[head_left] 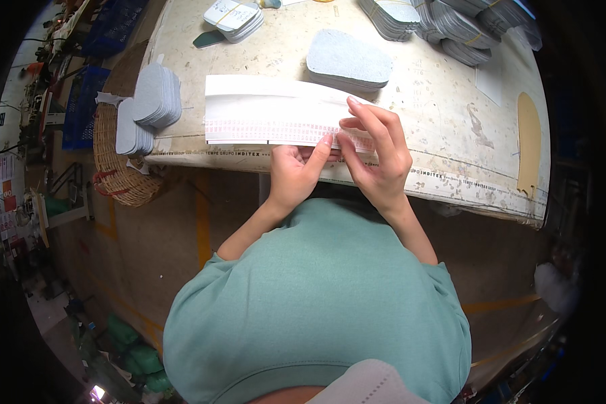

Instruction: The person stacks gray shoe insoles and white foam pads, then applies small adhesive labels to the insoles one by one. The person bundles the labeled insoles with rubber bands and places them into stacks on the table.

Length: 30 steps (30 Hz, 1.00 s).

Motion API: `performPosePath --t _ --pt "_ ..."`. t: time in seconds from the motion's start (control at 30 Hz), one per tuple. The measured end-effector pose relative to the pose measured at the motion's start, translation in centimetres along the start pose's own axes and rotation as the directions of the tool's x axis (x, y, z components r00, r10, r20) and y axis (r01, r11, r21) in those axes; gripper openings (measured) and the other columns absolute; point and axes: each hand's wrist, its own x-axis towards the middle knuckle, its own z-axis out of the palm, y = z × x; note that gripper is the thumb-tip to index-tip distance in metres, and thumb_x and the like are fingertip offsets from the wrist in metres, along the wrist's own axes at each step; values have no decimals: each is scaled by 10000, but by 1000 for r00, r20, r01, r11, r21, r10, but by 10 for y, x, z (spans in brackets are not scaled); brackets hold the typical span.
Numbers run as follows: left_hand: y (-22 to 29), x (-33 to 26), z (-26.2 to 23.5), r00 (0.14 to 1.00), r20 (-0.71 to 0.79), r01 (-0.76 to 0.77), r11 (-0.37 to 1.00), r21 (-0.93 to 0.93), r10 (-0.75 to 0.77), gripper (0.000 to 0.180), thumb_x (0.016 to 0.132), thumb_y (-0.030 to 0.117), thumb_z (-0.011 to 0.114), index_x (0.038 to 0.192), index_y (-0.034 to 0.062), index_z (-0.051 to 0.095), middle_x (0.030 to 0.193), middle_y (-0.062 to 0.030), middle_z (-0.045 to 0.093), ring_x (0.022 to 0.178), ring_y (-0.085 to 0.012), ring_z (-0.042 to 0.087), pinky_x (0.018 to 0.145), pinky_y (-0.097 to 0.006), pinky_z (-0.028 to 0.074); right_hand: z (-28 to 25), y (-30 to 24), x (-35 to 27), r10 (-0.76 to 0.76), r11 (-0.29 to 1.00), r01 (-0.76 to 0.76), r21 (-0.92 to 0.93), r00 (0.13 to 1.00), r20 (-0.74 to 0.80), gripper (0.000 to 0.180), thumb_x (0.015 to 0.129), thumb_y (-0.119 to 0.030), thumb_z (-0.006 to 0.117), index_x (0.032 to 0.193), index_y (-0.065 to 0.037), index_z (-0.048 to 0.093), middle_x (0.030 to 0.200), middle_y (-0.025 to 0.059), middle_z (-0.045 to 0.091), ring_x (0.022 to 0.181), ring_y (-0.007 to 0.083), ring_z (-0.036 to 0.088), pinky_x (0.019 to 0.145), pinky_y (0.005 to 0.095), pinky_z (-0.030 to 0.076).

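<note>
A long white sheet (269,104) with rows of small pink-red printed marks along its near side lies over the table's front edge; it looks like a label sheet. My left hand (296,176) grips its near edge, thumb on top and fingers curled beneath. At the sheet's right end is my right hand (380,151), its thumb tip close beside my left thumb and its other fingers bent over the paper. Whether a small label sits between the right fingertips is too small to tell. Just beyond the sheet stands a stack of grey rounded pads (350,57).
More grey pad stacks stand at the table's left edge (156,94) and far right (464,30). A banded white-topped stack (233,17) is at the back. A tan insole-shaped piece (528,141) lies at right. A wicker basket (111,158) stands left of the table (444,135).
</note>
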Motion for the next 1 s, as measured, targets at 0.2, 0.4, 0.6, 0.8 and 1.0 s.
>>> performPosePath --t 0.2,0.4,0.6,0.8,1.0 --pt "-2 -2 -1 1000 -8 -18 999 28 18 240 970 22 522 1184 -78 564 1098 -150 650 951 -192 665 822 -313 595 1 1 -2 -19 1000 19 -6 1000 6 576 759 116 688 1290 -83 592 1071 91 538 843 157 650 692 272 572" --pt "-2 -2 2 994 -107 -20 995 -93 10 207 950 35 565 1123 -76 588 1030 -142 665 890 -181 675 760 -307 610 1 0 -3 -117 985 116 -131 993 3 592 759 131 670 1302 -88 583 1086 83 530 812 158 637 688 282 566" --pt "-6 -2 2 989 -113 -89 996 19 91 210 942 47 590 1119 -67 593 1018 -128 664 874 -172 672 751 -304 607 2 -1 1 -43 996 40 73 998 41 618 748 168 617 1311 -81 563 1232 125 483 999 233 625 761 295 580" --pt "-11 -2 -2 989 -108 -86 991 102 97 209 943 72 608 1108 -57 613 1007 -100 672 853 -138 660 719 -276 583 5 1 3 -61 996 53 71 992 106 686 725 182 601 1336 -125 542 1344 140 431 1072 279 617 803 318 609" --pt "-13 -3 -5 993 -91 -60 987 150 75 195 941 68 612 1105 -36 626 1004 -81 672 862 -119 641 741 -266 552 6 1 2 -74 997 71 38 993 89 702 721 184 606 1350 -118 529 1331 140 438 1007 243 629 748 290 612"
